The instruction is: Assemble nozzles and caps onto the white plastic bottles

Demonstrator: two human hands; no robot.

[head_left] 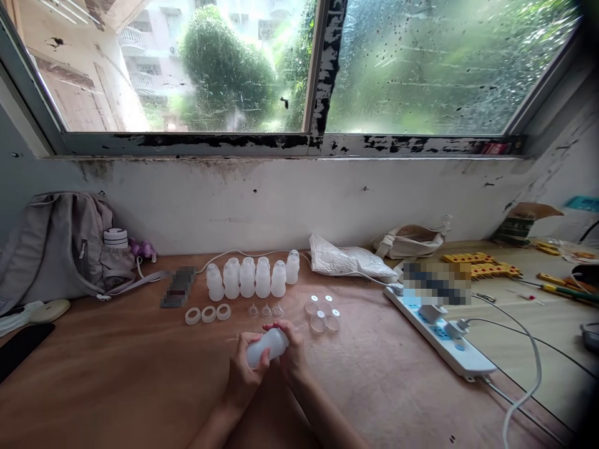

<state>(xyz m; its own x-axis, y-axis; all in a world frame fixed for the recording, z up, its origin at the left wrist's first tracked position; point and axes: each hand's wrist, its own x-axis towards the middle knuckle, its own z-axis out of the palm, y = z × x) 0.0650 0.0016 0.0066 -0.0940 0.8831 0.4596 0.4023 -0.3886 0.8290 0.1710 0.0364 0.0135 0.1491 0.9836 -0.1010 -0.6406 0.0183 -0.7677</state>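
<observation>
A frosted white baby bottle lies tilted between my two hands above the table's front part. My left hand wraps around its body, thumb across the side. At the bottle's upper right end, the fingers of my right hand close around it; they hide what is at that end. Just beyond my hands sit several clear nipples, with white collar rings to their left. Clear round caps are grouped to the right. Farther back stand several frosted bottles in a row.
A grey backpack stands at the left, near a blurred flat item. Behind lie a white plastic bag and a beige pouch. A power strip with cables runs along the right; yellow pieces and tools lie beyond it.
</observation>
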